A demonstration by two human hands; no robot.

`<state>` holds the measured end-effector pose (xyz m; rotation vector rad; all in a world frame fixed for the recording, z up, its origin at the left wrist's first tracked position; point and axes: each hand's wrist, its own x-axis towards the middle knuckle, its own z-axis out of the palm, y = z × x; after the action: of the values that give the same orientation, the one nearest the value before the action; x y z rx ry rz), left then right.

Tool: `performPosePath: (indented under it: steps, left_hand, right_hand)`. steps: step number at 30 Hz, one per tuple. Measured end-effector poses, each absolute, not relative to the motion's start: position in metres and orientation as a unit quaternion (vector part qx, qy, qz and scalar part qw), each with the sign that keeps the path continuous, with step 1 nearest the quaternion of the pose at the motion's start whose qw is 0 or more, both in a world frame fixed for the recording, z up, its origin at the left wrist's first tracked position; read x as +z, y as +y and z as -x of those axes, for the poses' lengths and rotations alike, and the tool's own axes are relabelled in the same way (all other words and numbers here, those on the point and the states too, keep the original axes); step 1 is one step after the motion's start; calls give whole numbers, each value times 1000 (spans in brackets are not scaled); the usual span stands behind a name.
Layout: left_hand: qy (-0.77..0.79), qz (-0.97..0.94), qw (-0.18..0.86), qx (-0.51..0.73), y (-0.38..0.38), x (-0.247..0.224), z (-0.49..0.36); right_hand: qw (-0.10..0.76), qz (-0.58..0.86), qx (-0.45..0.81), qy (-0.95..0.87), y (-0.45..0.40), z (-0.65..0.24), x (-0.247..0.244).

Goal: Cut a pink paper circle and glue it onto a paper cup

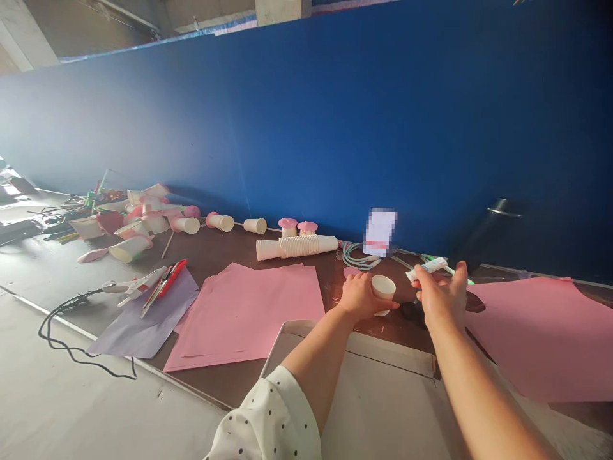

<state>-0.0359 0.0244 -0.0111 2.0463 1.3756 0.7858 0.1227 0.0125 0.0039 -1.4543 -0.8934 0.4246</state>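
My left hand (358, 298) is wrapped around a white paper cup (383, 289), which stands upright on the dark table with its open top facing up. Its thumb crosses the front of the cup. To the right, my right hand (441, 295) pinches a small white tube (435, 266) with faint print, held above the table. A small pink paper disc (351, 272) lies just behind my left fingers. Something dark, partly hidden, lies on the table between the cup and my right hand.
Pink sheets (258, 313) lie left, another pink sheet (546, 335) right. Behind are nested paper cups (301, 246), pink-topped cups (307, 227), a coiled cable (357, 259) and a blurred phone-like object (380, 233). Far left are a glue gun (136, 284), red cutter (167, 281) and blue partition (306, 128).
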Motion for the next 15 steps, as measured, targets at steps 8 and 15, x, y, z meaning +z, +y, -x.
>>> performPosePath:
  steps: [8, 15]
  left_hand:
    - [524, -748, 261, 312, 29, -18, 36]
    - [529, -743, 264, 314, 28, -18, 37]
  right_hand:
    - [624, 602, 245, -434, -11, -104, 8]
    - [626, 588, 198, -473, -12, -99, 9]
